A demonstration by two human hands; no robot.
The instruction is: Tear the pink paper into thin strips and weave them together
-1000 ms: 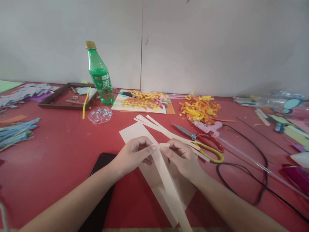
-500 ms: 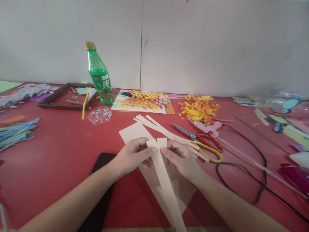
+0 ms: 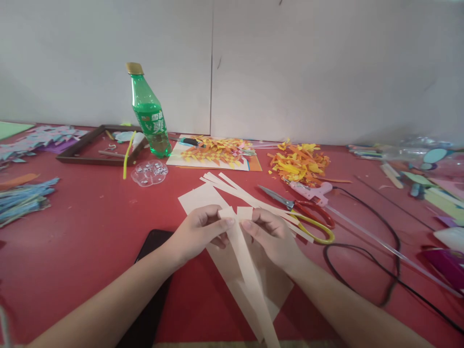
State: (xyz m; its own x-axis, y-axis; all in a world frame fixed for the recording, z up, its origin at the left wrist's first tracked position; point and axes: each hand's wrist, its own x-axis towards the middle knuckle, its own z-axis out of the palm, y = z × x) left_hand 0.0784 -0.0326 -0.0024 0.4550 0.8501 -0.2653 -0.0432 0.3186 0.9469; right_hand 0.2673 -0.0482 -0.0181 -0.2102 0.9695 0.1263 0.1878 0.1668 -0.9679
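My left hand [image 3: 203, 231] pinches the upper left end of a cream paper strip [image 3: 246, 266] between thumb and fingers. Close beside it, my right hand [image 3: 270, 234] pinches a short cream end [image 3: 244, 213] with its thumb. A small gap parts the two ends at the top; whether they join lower down is hard to tell. The long strip hangs down toward the table's front edge. Beneath my hands lies a larger cream paper sheet [image 3: 199, 195], partly covered by them. Several cut cream strips [image 3: 235, 191] lie just behind my right hand.
Scissors [image 3: 311, 212] and a pink glue gun [image 3: 311, 191] with a black cord lie right. A black phone [image 3: 154, 246] lies under my left forearm. Behind are a green bottle [image 3: 150, 116], a bead tray [image 3: 149, 173], a frame [image 3: 94, 160] and orange-yellow paper scraps [image 3: 300, 162].
The two pinched paper ends are slightly farther apart at the top. Both hands keep their hold and have barely moved.
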